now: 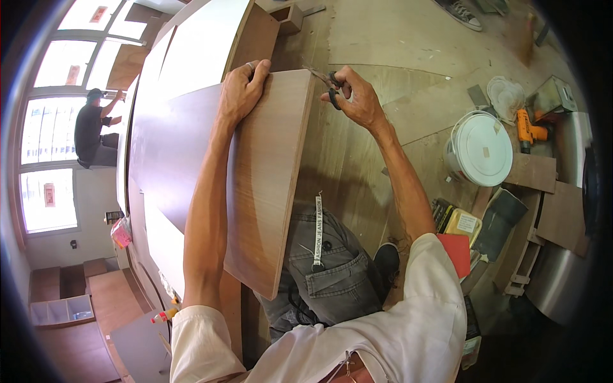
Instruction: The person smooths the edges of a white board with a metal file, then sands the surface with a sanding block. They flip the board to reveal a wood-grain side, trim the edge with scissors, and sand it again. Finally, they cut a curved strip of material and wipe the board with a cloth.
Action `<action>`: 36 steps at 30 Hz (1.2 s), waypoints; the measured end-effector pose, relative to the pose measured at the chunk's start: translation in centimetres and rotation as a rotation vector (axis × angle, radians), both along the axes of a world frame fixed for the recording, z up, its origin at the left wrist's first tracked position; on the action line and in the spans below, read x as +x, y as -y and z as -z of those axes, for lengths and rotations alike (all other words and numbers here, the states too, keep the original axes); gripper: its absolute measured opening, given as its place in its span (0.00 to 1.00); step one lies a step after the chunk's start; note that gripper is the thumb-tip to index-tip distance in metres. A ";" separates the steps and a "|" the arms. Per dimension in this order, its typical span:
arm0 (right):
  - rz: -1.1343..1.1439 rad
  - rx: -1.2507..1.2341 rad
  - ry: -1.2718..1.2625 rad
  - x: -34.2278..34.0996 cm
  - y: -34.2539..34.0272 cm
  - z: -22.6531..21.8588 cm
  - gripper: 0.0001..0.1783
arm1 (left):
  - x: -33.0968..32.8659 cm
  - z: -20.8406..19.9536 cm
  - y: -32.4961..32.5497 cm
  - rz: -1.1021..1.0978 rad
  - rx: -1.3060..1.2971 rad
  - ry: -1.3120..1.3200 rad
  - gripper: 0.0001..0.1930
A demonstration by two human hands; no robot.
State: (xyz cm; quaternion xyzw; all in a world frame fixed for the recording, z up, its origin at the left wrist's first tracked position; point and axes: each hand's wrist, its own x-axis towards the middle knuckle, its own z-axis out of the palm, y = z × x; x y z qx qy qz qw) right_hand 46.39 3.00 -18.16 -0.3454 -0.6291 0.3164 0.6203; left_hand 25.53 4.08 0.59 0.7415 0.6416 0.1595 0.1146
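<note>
A wood-grain panel [268, 166] lies in front of me, its right edge running beside my legs. My left hand [241, 94] grips its far edge, with fingers curled over and the thumb along the top. At the far right corner of the panel, my right hand [362, 102] is closed on a pair of scissors [332, 96] with dark finger loops. The scissor blades point toward that corner and reach close to it. Whether they are touching the edge is too small to tell.
To the right are a white lidded bucket [484, 150], an orange cordless drill [530, 129] and wood offcuts [533, 172]. Larger boards [198, 48] stretch away on the left. One person [98, 131] works by the windows; another person's shoe [463, 16] shows at the top.
</note>
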 end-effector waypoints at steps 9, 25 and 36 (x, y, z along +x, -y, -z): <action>-0.047 0.037 0.029 0.3 0.1 -2.0 0.21 | -0.3 0.0 -0.1 0.016 -0.004 -0.004 0.29; -0.333 -0.282 -0.852 -1.6 0.6 -1.1 0.14 | -0.1 0.2 0.0 0.011 -0.003 0.035 0.28; -0.758 -0.505 -0.999 -3.4 0.3 -5.4 0.24 | -0.1 -0.1 -0.1 0.013 -0.011 0.010 0.26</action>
